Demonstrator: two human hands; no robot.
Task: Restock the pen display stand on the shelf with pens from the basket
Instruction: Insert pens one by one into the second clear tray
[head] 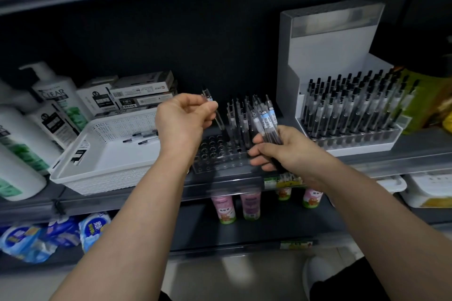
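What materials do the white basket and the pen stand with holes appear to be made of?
The white basket looks like matte moulded plastic: perforated walls, uniform colour. The pen stand is probably clear glossy acrylic: the dark shelf shows through it.

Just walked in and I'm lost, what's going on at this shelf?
A person is restocking a clear pen stand, partly filled. Their left grip pinches a single pen over its empty holes; the right grip holds a bundle of pens at its right side. A few pens lie in the white basket at left.
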